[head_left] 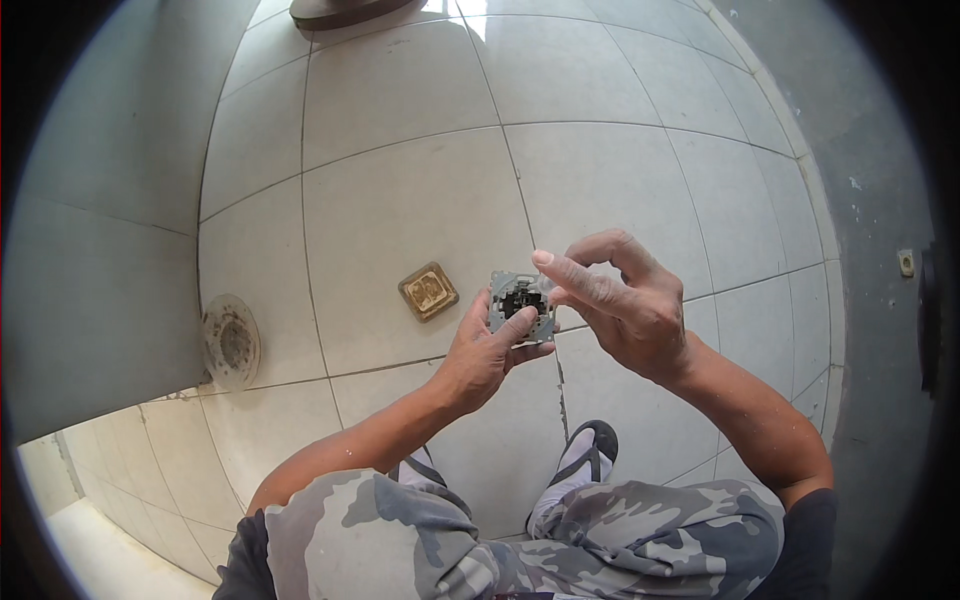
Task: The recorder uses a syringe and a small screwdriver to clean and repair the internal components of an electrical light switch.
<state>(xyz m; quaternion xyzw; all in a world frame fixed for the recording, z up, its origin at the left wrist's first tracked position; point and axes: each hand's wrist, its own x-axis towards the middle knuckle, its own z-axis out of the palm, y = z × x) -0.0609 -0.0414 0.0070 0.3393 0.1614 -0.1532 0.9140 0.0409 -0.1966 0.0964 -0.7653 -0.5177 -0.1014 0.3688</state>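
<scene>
My left hand [482, 345] grips a square switch or socket mechanism [508, 283] with a grey metal mounting frame and a dark inside. Its thumb lies across the front and the fingers reach behind. Close against the mechanism's right edge is my right hand [635, 305], dusty, with one finger stretched out to the left and the others bent in. The bent fingertips are partly hidden, and whatever they pinch cannot be made out. On the floor left of the mechanism lies a small square brown piece [428, 292] with a raised rim and a stained, pale middle.
Large pale tiles [410, 200] cover the floor. A dusty round disc [231, 342] stands by the grey panel [100, 280] at left. A dark round base [350, 12] is at the far edge. The grey right wall [880, 400] carries a small beige fitting [906, 263]. My sandalled feet [575, 465] are below.
</scene>
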